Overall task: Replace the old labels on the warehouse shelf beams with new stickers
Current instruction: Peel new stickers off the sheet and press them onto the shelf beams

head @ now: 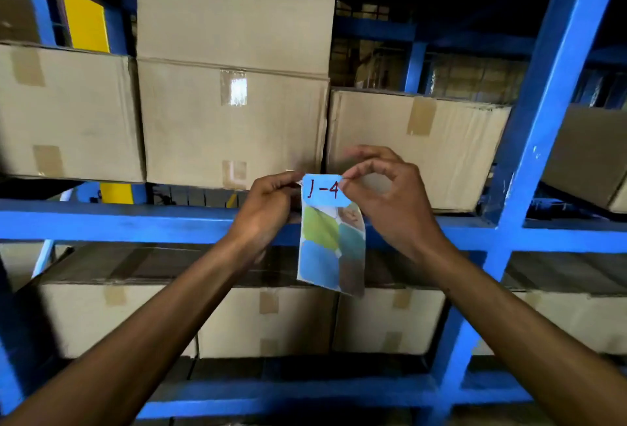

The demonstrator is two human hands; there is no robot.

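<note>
Before blue beam (118, 222), fingers (349, 176) pinching sticker (325, 190)

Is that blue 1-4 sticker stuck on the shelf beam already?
Not yet. The 1-4 sticker is pinched between both hands above the beam, over its backing sheet.

"1-4" is handwritten in red on a small light-blue sticker (325, 190). No other text can be read on the boxes or shelf beams.
</note>
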